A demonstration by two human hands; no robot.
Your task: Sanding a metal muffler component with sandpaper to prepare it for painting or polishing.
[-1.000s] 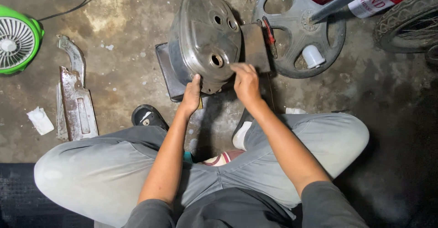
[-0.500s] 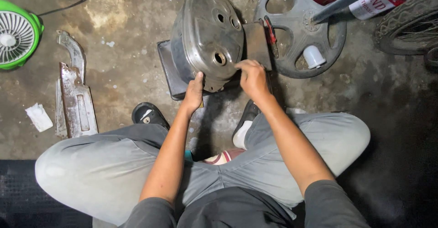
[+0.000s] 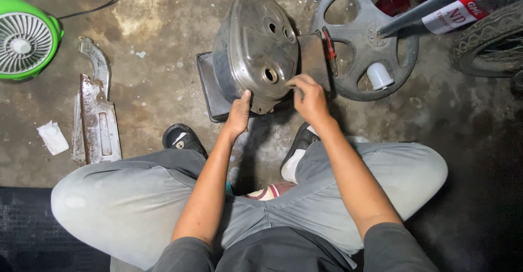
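Note:
A grey metal engine cover [image 3: 253,49] with several round holes stands tilted on a dark flat tray [image 3: 210,89] on the concrete floor. My left hand [image 3: 238,114] grips the cover's lower left edge. Fingers of my right hand [image 3: 309,98] rest on its lower right edge, near the lowest hole. I sit with both knees spread, in grey trousers.
A dark cast wheel [image 3: 366,38] with a white cap lies right of the cover, a tyre [image 3: 490,43] beyond it. A green fan [image 3: 24,40] sits far left, a metal bracket [image 3: 97,114] and white rag [image 3: 53,137] near it. Black sandals [image 3: 182,138] lie by my knees.
The cover has tipped slightly and my right hand has slid along its lower right edge. My left hand keeps its grip.

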